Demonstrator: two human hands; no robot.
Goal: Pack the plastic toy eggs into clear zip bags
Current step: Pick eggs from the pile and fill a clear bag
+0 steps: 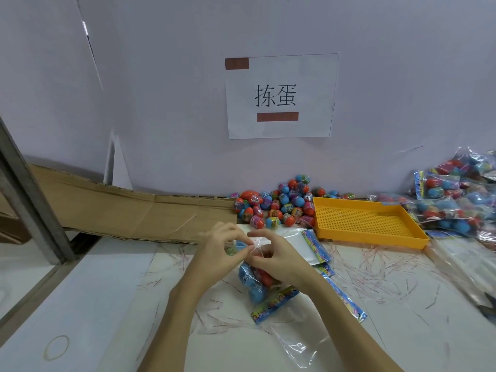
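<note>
the white table carried a heap of loose toy eggs against the back wall, just left of an orange perforated tray. flattened cardboard lay along the back left. a stack of empty clear bags with printed header strips sat in front of the heap, touching a part-filled bag nearer the front. filled bags were piled at the right edge. thin red tear strips littered the surface, and a rubber band lay front left.
</note>
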